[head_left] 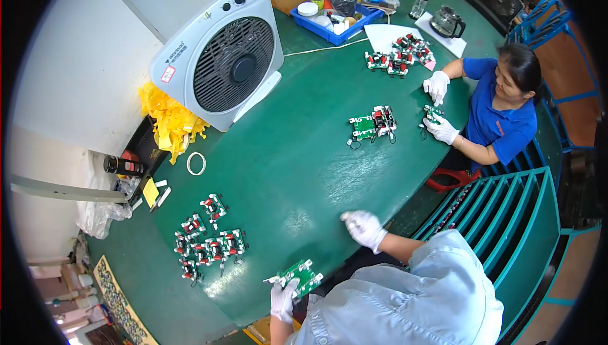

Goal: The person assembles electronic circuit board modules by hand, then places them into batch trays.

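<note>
My left hand [284,301], in a white glove, grips the edge of a green circuit board [305,276] with white parts at its corners, just above the table's near edge. My right hand [365,230], also gloved, is over the table to the right of that board. Its fingers look drawn together, slightly blurred, and anything between them is too small to make out. To the left lies a group of circuit boards [212,250] with red and black components. Farther off, a pair of joined boards [372,125] rests mid-table.
A co-worker [506,104] in blue sits at the right, gloved hands around a small board [434,114]. Finished-looking boards [405,54] lie beyond. A box fan [221,54], yellow scraps [168,120], a blue tray [339,19] and a glass pot [447,22] stand around the green table [272,161].
</note>
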A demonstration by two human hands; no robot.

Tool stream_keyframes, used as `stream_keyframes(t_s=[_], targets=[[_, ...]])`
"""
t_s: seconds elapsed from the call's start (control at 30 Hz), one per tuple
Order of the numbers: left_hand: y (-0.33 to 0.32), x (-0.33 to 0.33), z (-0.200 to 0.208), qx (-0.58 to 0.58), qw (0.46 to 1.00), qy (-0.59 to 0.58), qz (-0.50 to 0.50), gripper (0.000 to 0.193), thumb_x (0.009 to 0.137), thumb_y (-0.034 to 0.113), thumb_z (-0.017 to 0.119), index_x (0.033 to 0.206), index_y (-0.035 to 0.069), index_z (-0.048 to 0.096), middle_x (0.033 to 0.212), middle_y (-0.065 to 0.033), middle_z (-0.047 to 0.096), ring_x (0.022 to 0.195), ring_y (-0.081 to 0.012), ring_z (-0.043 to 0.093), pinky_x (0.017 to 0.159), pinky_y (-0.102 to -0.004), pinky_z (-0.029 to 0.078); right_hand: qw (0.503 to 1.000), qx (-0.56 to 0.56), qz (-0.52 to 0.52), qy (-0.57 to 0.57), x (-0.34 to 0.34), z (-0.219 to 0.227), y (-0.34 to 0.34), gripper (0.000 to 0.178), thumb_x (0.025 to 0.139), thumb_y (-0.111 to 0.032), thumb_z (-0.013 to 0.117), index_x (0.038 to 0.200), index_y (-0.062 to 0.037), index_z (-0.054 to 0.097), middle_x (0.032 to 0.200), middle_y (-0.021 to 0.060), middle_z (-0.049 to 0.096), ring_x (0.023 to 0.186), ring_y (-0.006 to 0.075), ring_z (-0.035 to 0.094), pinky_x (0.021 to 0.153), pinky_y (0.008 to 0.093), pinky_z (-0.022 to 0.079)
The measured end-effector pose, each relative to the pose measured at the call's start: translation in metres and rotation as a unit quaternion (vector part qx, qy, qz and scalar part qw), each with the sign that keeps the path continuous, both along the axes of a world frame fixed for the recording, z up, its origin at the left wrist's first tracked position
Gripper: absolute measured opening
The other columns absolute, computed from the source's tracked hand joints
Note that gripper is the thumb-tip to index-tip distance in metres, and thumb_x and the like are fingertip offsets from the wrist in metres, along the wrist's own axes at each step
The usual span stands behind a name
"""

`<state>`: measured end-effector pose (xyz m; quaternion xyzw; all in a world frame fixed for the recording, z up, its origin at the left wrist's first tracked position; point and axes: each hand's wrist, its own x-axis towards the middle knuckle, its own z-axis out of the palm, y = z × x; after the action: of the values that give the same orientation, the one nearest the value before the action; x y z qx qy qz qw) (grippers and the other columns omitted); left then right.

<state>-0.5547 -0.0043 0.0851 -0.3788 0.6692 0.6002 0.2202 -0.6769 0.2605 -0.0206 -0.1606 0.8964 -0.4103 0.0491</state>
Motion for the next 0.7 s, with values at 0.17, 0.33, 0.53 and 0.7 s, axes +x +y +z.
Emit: stream_keyframes(t_s=[0.17,0.33,0.53,0.7], targets=[[0.046,-0.052,-0.011,-0.134,0.979,0.023,-0.152,0.04,0.078,0.034,0.058,0.102,0.001,0.059,0.097,-0.0149,0.061,0.091,-0.0259,0.057,0.082,-0.0342,0.042,0.985,0.053,-0.114,0.122,-0.068,0.01,0.058,0.022,0.08,-0.015,0.054,0.101,-0.0074,0.056,0.091,0.0128,0.061,0.081,0.0315,0.059,0.072,0.0395,0.048],[0.056,-0.082,-0.031,-0.136,0.981,0.053,-0.131,0.036,0.08,0.031,0.059,0.101,0.001,0.058,0.092,-0.0121,0.063,0.084,-0.0219,0.059,0.075,-0.0321,0.044,0.992,0.024,-0.06,0.112,-0.128,0.031,0.044,0.035,0.08,-0.018,0.055,0.112,-0.0061,0.048,0.104,0.015,0.057,0.094,0.0303,0.055,0.081,0.04,0.045],[0.078,-0.099,-0.018,-0.063,0.998,0.018,-0.019,0.035,0.078,0.029,0.063,0.1,0.002,0.059,0.09,-0.0066,0.063,0.079,-0.0125,0.058,0.069,-0.027,0.047,0.96,0.202,-0.064,0.184,-0.225,0.006,0.026,0.053,0.079,-0.027,0.056,0.125,-0.0054,0.041,0.126,0.0164,0.042,0.121,0.0343,0.037,0.099,0.0453,0.028],[0.075,-0.113,-0.026,-0.083,0.994,-0.051,-0.044,0.044,0.074,0.034,0.065,0.102,0.0,0.055,0.087,-0.0092,0.061,0.081,-0.0164,0.059,0.063,-0.0296,0.05,0.765,0.619,0.174,0.033,-0.268,0.015,0.015,0.079,0.066,-0.043,0.07,0.127,-0.0016,0.042,0.12,0.0167,0.05,0.12,0.0351,0.04,0.106,0.0477,0.019]])
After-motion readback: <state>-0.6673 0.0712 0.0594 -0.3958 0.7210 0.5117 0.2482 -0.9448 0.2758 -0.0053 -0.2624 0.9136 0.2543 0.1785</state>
